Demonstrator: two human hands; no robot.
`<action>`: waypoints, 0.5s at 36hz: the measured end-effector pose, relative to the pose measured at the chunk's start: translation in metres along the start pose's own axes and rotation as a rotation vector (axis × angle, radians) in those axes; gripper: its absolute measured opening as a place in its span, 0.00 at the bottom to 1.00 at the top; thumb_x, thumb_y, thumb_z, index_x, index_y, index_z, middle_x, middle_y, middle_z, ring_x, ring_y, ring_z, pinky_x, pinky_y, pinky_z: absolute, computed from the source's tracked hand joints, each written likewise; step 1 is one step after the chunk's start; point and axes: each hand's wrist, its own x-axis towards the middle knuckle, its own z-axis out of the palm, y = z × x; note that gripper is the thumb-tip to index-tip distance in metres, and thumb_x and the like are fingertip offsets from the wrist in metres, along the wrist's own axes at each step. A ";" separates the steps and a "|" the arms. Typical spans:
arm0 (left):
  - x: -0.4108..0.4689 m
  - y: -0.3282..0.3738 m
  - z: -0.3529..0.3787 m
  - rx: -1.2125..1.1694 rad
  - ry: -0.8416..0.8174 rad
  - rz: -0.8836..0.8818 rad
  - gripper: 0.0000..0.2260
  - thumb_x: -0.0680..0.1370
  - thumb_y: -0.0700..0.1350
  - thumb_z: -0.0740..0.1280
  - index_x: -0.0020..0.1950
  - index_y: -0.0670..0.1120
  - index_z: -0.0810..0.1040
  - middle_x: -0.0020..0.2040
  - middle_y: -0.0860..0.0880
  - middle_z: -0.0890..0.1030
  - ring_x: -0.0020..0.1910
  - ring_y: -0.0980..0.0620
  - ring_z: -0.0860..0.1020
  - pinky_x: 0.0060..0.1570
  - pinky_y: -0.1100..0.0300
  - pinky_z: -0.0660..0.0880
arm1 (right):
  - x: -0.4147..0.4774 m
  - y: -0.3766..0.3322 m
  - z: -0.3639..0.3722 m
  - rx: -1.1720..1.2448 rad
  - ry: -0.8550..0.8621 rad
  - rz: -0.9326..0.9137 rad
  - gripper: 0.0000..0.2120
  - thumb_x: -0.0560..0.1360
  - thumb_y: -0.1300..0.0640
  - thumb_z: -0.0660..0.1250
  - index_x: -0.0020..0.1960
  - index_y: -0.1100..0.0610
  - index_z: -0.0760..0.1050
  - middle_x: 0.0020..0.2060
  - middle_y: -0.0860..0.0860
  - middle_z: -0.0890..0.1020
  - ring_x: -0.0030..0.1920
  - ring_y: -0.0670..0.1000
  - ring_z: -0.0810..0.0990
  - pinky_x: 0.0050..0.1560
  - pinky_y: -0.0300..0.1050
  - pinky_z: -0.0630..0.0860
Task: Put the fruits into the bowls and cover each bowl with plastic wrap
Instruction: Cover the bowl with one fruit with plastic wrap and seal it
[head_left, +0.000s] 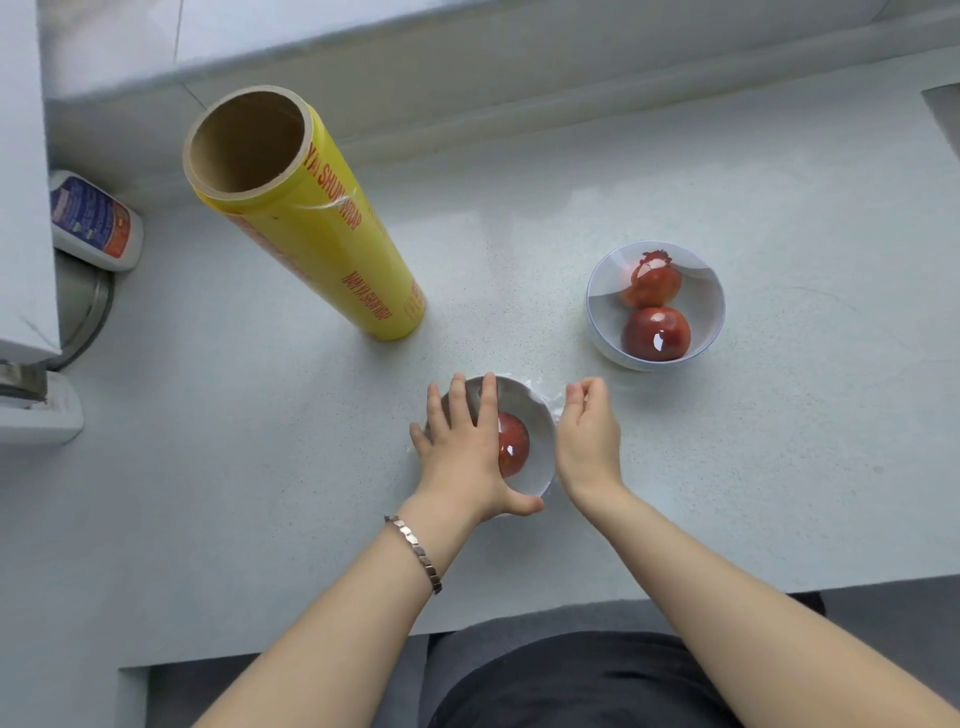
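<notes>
A white near bowl (527, 397) sits on the pale surface (779, 467), close to the front edge. One red fruit (515, 446) lies inside it. The left hand (460, 452) lies flat on top of this bowl with its fingers straight and spread out, and its thumb runs along the near rim. It presses down and grips nothing. There is a bracelet (415, 553) on that wrist.

The right hand (587, 436) is just beside the right side of the bowl. Its fingers are curled in, with the tips close together, right by some crinkly plastic wrap (551, 402) at the rim. I cannot tell if it holds the wrap or only touches it.

The far bowl (597, 317) stands further back and to the right, well apart from the hands. It holds two red fruits — a front fruit (657, 332) and a back fruit (649, 283). A shiny sheet (693, 288) is pulled tight over its top.

A tall yellow roll of wrap (311, 228) stands on end at the back left. A white bottle (96, 223) lies at the far left edge.
</notes>
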 end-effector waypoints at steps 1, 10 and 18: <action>0.000 0.001 0.001 -0.004 0.001 -0.011 0.61 0.59 0.65 0.74 0.74 0.50 0.32 0.75 0.44 0.37 0.74 0.39 0.35 0.71 0.37 0.49 | -0.001 -0.001 -0.001 -0.004 0.023 -0.048 0.09 0.81 0.56 0.52 0.44 0.59 0.64 0.30 0.47 0.69 0.31 0.45 0.68 0.31 0.41 0.61; 0.001 0.002 -0.001 -0.009 -0.003 -0.032 0.62 0.59 0.65 0.74 0.74 0.50 0.32 0.75 0.44 0.38 0.74 0.38 0.38 0.71 0.37 0.50 | 0.005 0.015 -0.018 -0.046 0.110 -0.102 0.06 0.80 0.59 0.53 0.45 0.58 0.63 0.30 0.47 0.69 0.32 0.48 0.68 0.34 0.43 0.55; -0.001 0.006 0.000 -0.032 -0.001 -0.042 0.61 0.59 0.67 0.73 0.74 0.50 0.33 0.75 0.44 0.39 0.74 0.39 0.39 0.71 0.40 0.53 | 0.019 0.024 -0.006 -0.238 -0.056 0.012 0.10 0.81 0.56 0.52 0.47 0.63 0.66 0.37 0.58 0.73 0.38 0.59 0.69 0.38 0.48 0.62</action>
